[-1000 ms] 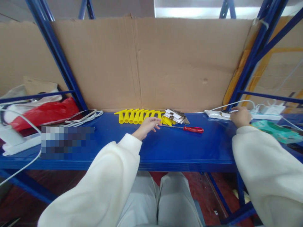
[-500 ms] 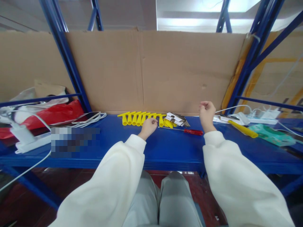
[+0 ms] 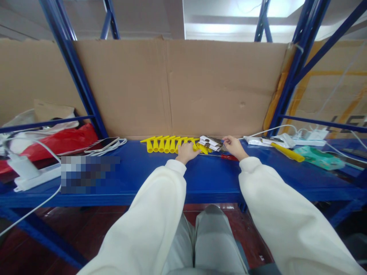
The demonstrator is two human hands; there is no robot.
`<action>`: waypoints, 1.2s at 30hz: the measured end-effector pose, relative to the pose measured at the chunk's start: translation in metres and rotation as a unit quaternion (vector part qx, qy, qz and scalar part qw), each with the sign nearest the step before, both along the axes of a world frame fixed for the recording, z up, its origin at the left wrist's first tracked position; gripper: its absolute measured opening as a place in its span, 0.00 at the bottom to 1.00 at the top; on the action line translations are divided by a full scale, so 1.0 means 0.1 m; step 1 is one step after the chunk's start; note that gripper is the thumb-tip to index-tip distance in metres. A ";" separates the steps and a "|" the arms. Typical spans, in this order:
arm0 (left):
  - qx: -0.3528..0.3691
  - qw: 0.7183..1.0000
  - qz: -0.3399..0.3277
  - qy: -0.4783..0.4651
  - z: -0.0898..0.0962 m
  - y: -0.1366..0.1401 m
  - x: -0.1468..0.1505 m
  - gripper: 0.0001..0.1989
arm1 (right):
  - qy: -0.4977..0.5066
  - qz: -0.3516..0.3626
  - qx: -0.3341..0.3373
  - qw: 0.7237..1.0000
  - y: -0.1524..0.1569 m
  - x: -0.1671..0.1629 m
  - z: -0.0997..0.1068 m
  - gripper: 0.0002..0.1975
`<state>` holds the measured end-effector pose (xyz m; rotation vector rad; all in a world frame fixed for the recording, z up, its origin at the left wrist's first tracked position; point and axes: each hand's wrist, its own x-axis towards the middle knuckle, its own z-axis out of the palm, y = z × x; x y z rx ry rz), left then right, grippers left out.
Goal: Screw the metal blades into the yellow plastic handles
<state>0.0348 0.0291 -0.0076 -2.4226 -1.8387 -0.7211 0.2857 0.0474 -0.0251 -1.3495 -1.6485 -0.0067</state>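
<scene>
My left hand (image 3: pixel 187 152) is at the right part of a row of several yellow funnel-shaped plastic pieces (image 3: pixel 161 144), its fingers stretched apart beside the loose yellow parts (image 3: pixel 204 149). My right hand (image 3: pixel 235 147) has its fingertips pinched together at the right end of a pile of white cards (image 3: pixel 210 143) with dark brown bits. What lies between those fingertips is too small to make out. Below that hand, partly covered by it, is the red handle of a screwdriver (image 3: pixel 228 157), whose thin shaft points left.
A yellow tube-like piece (image 3: pixel 287 152) and a green packet (image 3: pixel 321 158) lie at the right, near a white power strip (image 3: pixel 309 142). At the left are a phone (image 3: pixel 106 145), cables, a red bag (image 3: pixel 71 141) and another power strip (image 3: pixel 38 177). Cardboard (image 3: pixel 218 84) stands behind the blue shelf (image 3: pixel 160 179).
My right hand has come down and left, from above the screwdriver handle to the right end of the card pile. My left hand has shifted slightly right, and its fingers have spread.
</scene>
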 end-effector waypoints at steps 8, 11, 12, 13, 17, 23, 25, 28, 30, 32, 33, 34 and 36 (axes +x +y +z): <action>0.007 0.999 0.009 0.030 -0.05 0.05 -0.03 0.19 | 0.001 -0.005 -0.015 1.000 -0.04 -0.03 0.01 0.12; 0.015 0.999 0.013 0.043 -0.05 0.05 0.00 0.19 | 0.003 0.003 -0.013 1.000 -0.03 -0.04 0.01 0.12; 0.018 0.999 0.017 0.047 -0.05 0.05 0.02 0.18 | 0.005 0.006 -0.012 1.000 -0.03 -0.04 0.01 0.12; 0.021 0.998 0.020 0.048 -0.05 0.05 0.03 0.17 | 0.006 0.008 -0.013 1.000 -0.03 -0.05 0.01 0.12; 0.027 0.999 0.023 0.038 -0.04 0.05 0.06 0.16 | 0.004 0.005 -0.016 1.000 -0.04 -0.06 0.02 0.12; 0.046 0.996 0.070 -0.041 0.05 0.08 -0.02 0.17 | -0.001 0.011 -0.011 1.000 -0.05 -0.05 0.02 0.12; 0.052 0.989 0.092 -0.105 0.08 0.10 -0.07 0.17 | -0.003 0.015 -0.012 1.000 -0.05 -0.05 0.01 0.12; 0.031 0.962 0.123 -0.243 0.12 0.15 -0.15 0.17 | -0.002 0.012 -0.020 1.000 -0.06 -0.07 0.02 0.13; -0.004 0.925 0.136 -0.355 0.13 0.18 -0.19 0.16 | -0.002 0.009 -0.024 1.000 -0.07 -0.07 0.02 0.13; -0.023 0.869 0.138 -0.475 0.15 0.18 -0.22 0.14 | -0.003 0.008 -0.025 1.000 -0.07 -0.07 0.02 0.13; -0.024 0.833 0.139 -0.535 0.16 0.17 -0.22 0.12 | -0.005 0.008 -0.024 1.000 -0.07 -0.07 0.02 0.13; -0.023 0.793 0.139 -0.593 0.18 0.15 -0.22 0.10 | -0.007 0.008 -0.024 1.000 -0.07 -0.07 0.02 0.13; -0.026 0.708 0.135 -0.693 0.22 0.10 -0.21 0.06 | -0.010 0.007 -0.024 1.000 -0.07 -0.07 0.02 0.13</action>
